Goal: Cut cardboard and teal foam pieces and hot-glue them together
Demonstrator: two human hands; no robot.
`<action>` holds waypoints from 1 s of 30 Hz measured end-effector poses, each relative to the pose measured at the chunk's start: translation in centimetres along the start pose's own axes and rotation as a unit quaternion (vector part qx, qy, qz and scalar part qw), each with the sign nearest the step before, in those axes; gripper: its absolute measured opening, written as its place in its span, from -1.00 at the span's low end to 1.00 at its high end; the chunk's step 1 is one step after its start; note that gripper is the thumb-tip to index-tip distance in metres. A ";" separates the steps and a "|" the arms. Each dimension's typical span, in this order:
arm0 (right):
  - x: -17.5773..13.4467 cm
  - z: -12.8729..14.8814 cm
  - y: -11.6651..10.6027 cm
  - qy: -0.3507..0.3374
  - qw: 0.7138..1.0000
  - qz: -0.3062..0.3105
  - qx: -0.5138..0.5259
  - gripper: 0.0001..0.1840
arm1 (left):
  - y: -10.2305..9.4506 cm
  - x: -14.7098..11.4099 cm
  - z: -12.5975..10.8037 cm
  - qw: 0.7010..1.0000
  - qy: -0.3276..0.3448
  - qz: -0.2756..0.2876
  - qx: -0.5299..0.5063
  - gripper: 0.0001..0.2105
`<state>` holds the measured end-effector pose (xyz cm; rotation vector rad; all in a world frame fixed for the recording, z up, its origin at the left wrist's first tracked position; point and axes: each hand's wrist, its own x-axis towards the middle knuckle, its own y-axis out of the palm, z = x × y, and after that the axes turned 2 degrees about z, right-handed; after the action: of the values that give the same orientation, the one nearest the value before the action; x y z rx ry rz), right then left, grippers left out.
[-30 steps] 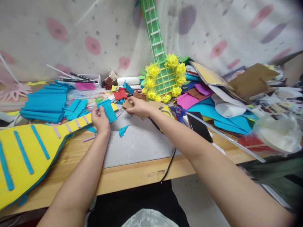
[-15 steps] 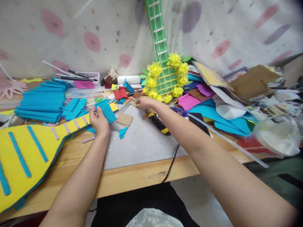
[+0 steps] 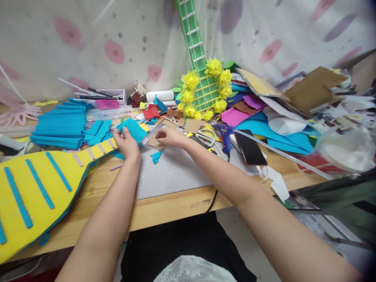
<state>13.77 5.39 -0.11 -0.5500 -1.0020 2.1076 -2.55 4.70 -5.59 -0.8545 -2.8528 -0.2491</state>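
Observation:
My left hand (image 3: pixel 128 144) is closed around a piece of blue crepe paper (image 3: pixel 133 129), at the neck end of a yellow paper lute (image 3: pixel 38 188) edged in blue with blue and pale purple strips. Some yellow shows behind the blue paper. My right hand (image 3: pixel 169 137) is to the right of it, fingers curled together over small brown cardboard pieces (image 3: pixel 154 143); whatever they may pinch is hidden. A torn blue scrap (image 3: pixel 156 157) lies just below on the grey cutting mat (image 3: pixel 176 176). A metal ruler (image 3: pixel 148 137) rests partly under the cardboard.
Right of the mat are scissors (image 3: pixel 206 138), a blue glue gun (image 3: pixel 225 137) and a phone (image 3: pixel 250 147). A green paper instrument with yellow flowers (image 3: pixel 205 92) leans on the curtain. Folded blue crepe paper (image 3: pixel 60 125) lies left; papers and cardboard (image 3: pixel 314 90) pile up right.
My right hand has moved left and toward me, from the far edge of the mat to the cardboard pieces. The scissors and glue gun now show fully. My left hand keeps its hold.

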 end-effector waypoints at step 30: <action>0.3 -1.0 2.2 0.054 0.821 -0.140 0.551 -0.72 | -0.3 -3.1 -4.0 0.948 -0.130 0.279 -0.080 -0.73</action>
<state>13.27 5.12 -2.45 0.0839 0.2866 1.9500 0.18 2.00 -2.37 -1.7940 -2.6831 -0.3127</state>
